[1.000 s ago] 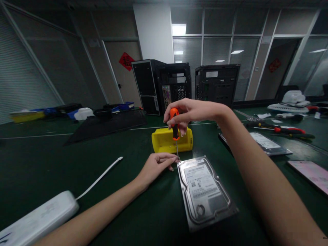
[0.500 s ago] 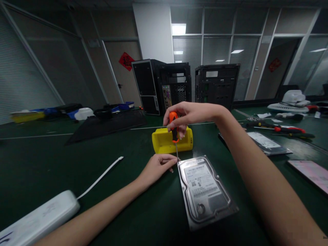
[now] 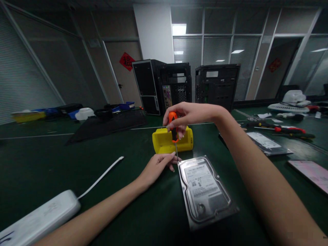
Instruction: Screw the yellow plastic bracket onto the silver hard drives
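A silver hard drive lies label side up on the dark green table. My right hand is closed around the orange and black handle of a screwdriver, which stands nearly upright. Its thin shaft points down at the drive's far left corner; the exact contact of the tip is too small to make out. At that corner rests my left hand, its thumb raised beside the shaft and its fingers reaching to the drive's edge. Just beyond both hands is a yellow bin, partly covered by the right hand and screwdriver.
Two black computer cases stand at the back. A second hard drive, hand tools and a pink flat box lie to the right. At the near left are a white power strip and a white cable tie.
My left thumb has lifted off the drive's corner toward the screwdriver shaft, and the left fingers have shifted slightly. The right hand, screwdriver and drive stay almost in place.
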A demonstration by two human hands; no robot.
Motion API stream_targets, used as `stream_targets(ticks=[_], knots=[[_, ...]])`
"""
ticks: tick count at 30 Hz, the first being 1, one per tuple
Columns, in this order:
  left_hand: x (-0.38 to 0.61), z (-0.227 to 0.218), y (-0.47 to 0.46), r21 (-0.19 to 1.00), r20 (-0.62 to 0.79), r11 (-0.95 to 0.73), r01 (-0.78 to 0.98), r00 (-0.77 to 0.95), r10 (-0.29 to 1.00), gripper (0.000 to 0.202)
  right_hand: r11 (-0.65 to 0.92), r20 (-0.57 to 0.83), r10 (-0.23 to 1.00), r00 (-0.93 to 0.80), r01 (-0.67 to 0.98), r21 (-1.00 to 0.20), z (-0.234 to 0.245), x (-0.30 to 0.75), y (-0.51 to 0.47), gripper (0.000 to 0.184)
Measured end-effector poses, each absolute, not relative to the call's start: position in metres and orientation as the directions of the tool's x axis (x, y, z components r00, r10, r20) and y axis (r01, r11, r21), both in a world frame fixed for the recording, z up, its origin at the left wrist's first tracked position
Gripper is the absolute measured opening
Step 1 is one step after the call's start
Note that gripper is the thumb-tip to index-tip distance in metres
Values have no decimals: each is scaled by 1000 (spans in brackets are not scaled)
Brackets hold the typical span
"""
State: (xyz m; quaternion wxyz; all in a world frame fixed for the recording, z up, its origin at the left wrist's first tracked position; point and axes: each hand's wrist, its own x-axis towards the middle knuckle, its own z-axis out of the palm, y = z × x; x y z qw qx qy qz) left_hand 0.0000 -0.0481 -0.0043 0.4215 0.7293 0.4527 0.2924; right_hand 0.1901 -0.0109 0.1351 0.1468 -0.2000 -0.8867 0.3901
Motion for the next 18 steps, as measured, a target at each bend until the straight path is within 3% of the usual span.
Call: stream_targets(ticks=[18], knots=[[-2, -5, -49, 858, 44, -259, 443, 439, 897, 31, 585, 99, 482, -871, 236, -776, 135, 192, -11, 23]])
